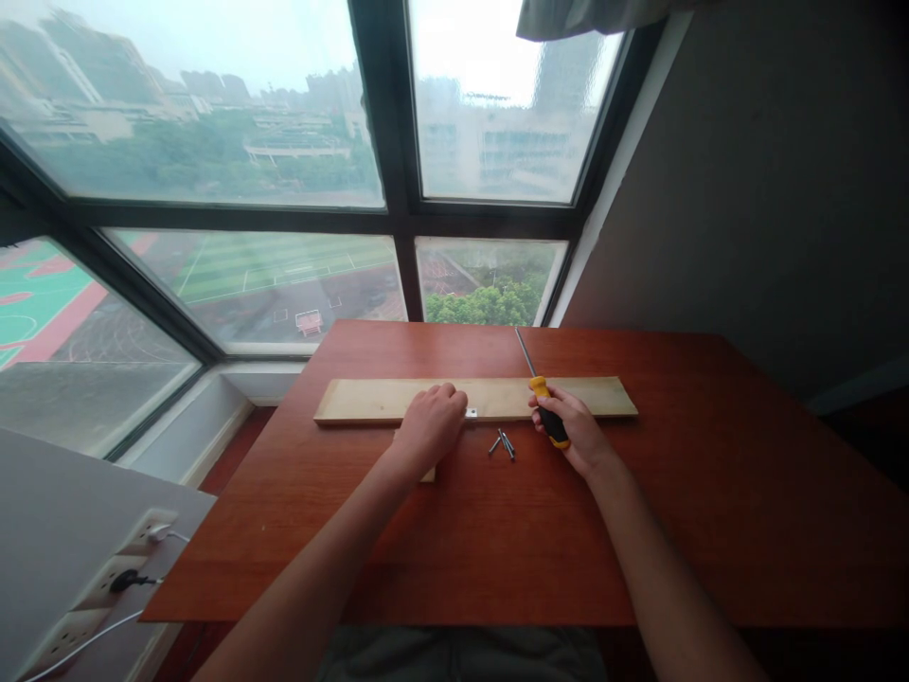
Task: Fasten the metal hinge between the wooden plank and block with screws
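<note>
A long pale wooden board (pixel 369 400) lies crosswise on the table. My left hand (pixel 435 419) rests at its near edge with fingers curled down and together; whatever they grip is hidden. Just right of those fingers, a small metal bracket (pixel 472 413) shows against the board. A second, smaller wooden piece (pixel 428 475) pokes out from under my left hand and wrist, mostly covered. My right hand (pixel 568 426) is wrapped around the yellow and black handle of a screwdriver (pixel 541 393), whose shaft points up and away over the board. Several loose screws (pixel 503 443) lie between my hands.
The reddish-brown table (pixel 525 549) reaches to the windows (pixel 298 275) at the back. A grey wall (pixel 745 189) stands on the right. Low at the left, wall sockets (pixel 106 580) hold plugs with white cables. My lap (pixel 461 654) is below the table's front edge.
</note>
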The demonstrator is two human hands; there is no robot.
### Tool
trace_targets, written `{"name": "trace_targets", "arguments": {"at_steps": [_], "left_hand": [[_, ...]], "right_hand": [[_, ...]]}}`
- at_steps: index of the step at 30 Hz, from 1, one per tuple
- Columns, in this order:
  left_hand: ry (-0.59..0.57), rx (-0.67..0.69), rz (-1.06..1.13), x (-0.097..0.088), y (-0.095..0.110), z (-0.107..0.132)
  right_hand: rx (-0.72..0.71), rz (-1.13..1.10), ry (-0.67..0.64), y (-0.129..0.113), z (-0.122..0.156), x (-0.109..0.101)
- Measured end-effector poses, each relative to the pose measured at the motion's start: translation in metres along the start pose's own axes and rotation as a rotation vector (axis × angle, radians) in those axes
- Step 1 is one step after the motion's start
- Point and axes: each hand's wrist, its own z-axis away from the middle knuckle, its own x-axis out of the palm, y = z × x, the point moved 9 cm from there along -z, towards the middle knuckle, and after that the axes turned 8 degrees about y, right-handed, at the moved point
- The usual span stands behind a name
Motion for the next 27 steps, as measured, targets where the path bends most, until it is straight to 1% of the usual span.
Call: {"name": "trace_targets", "arguments": {"at_steps": [9,16,20,22,27], "left_hand": [[-0.07,-0.022,-0.013,0.003,0.0,-0.002],[-0.062,0.005,-0.004,0.004,0.004,0.001],[-0.07,-0.002,0.029,0.003,0.006,0.006],[-0.089,0.0,0.046,0.002,0.007,0.01],[-0.183,0.009,0.09,0.005,0.009,0.023]], "right_hand": [[-0.002,0.017,0.0,0.001,-0.001,0.0],[-0.006,0.04,-0.005,0.001,-0.001,0.0],[-0.007,0.053,-0.003,0.001,0.0,0.0],[-0.008,0.058,-0.001,0.002,-0.001,0.0],[-0.007,0.065,-0.003,0.002,-0.001,0.0]]}}
